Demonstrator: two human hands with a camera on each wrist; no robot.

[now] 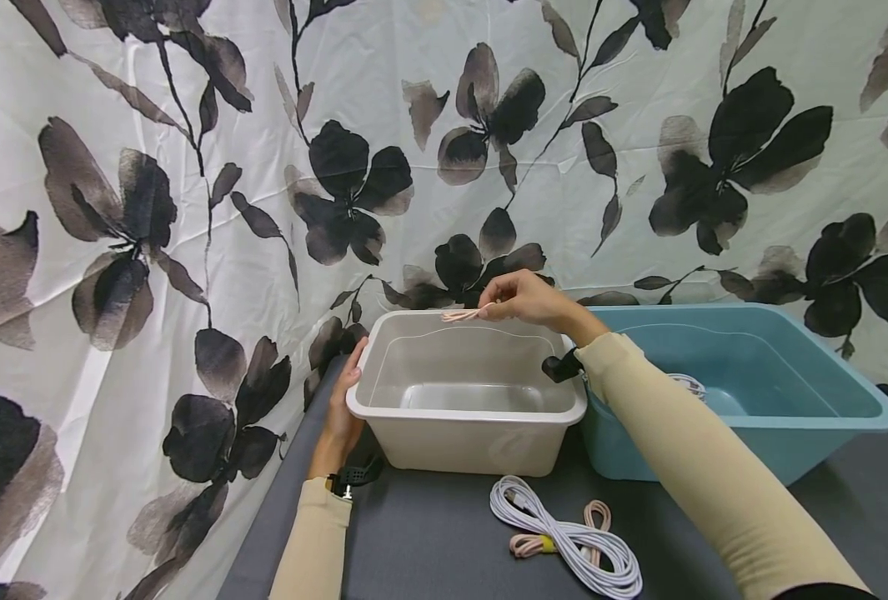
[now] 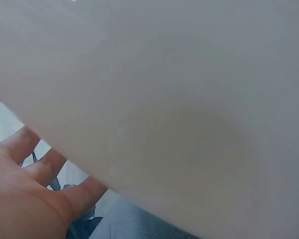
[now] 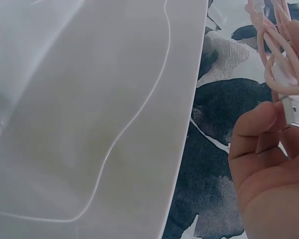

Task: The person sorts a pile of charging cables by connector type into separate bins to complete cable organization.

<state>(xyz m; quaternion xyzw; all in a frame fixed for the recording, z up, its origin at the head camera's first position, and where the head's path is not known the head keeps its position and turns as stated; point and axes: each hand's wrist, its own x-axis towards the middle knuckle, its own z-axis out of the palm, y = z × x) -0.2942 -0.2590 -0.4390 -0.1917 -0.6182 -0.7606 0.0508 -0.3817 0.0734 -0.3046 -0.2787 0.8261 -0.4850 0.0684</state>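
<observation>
A pale beige plastic bin (image 1: 459, 437) stands on the dark grey surface, with no items visible inside. My left hand (image 1: 342, 412) rests against its left end, fingers extended along the outer wall in the left wrist view. Above the bin's far rim, my right hand (image 1: 526, 298) pinches a pink USB cable (image 1: 460, 315). The right wrist view shows this cable looped and bundled, its silver USB plug (image 3: 295, 110) beside my fingers (image 3: 256, 122).
A blue bin (image 1: 744, 442) adjoins on the right, a white cable (image 1: 687, 383) partly visible inside. In front lie a coiled white cable (image 1: 601, 554) and a pink cable (image 1: 526, 546) with a yellow tie, partly beneath it. Floral fabric (image 1: 263, 275) hangs behind.
</observation>
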